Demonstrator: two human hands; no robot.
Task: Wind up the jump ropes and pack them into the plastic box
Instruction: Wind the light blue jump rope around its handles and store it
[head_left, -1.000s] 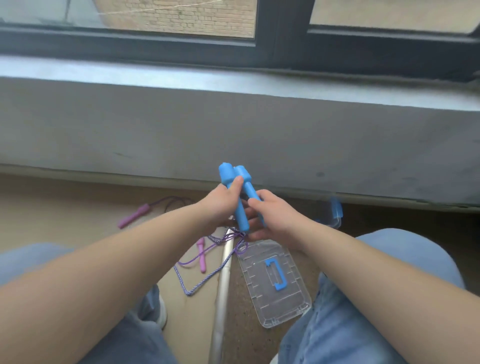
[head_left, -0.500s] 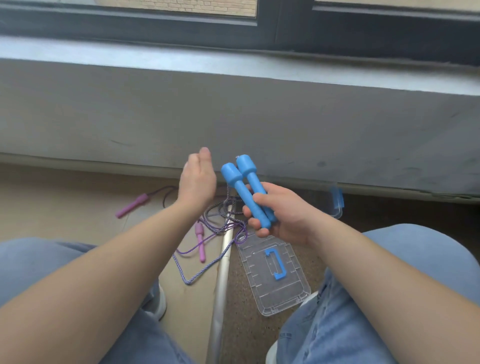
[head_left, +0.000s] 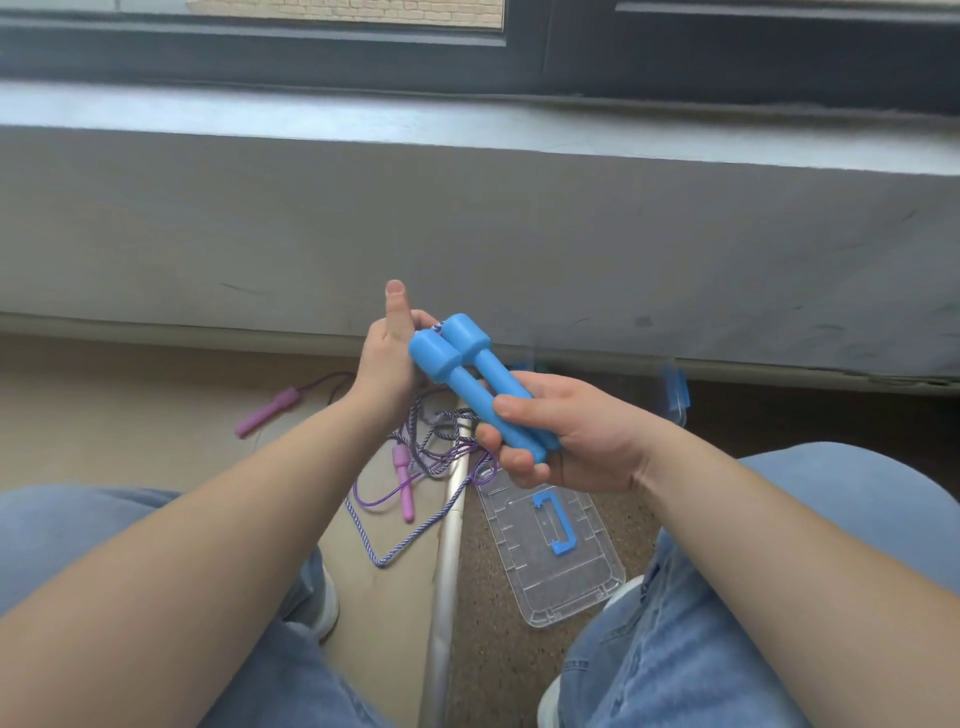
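Left hand (head_left: 387, 364) has closed in beside the blue handles (head_left: 467, 369), grasp unclear; right hand (head_left: 576, 441) fingers (head_left: 519, 406) clench them.

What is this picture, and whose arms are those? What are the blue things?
There is no robot here: these are a person's own arms. The camera sits on the person's head and looks down, so you see what they see, with their knees in jeans at the bottom. The right hand grips two blue jump-rope handles side by side. The left hand is next to the handle tops with its thumb up. Its fingers are hidden, so I cannot tell if it holds the rope. On the floor lie a blue-and-white rope, the pink handles of another rope, and a clear plastic lid with a blue grip. Behind them is a grey wall under a window.
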